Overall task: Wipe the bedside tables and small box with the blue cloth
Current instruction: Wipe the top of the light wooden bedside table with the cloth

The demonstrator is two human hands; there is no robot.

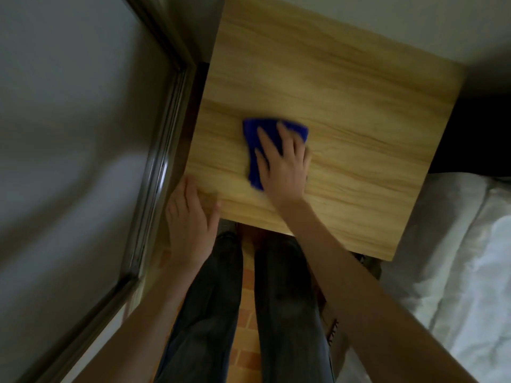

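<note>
Left hand [189, 217] loose, holds nothing, rests on near-left corner of tabletop [345, 92]. Blue cloth [253, 139] mid-tabletop, slightly left of centre, under right hand [284, 167], whose straight fingers press it flat. Cloth likely soft, light, bunches easily: flat palm over middle suits. Bed [470, 258] beside right edge.

The cloth [250, 139] lies on the bedside table [331, 92], left of its centre, under the right hand [284, 167]. The left hand [188, 219] rests on the table's 8 o'clock corner. A bed [456, 272] lies at the table's 4 o'clock, a frame [157, 150] at 9 o'clock.
</note>
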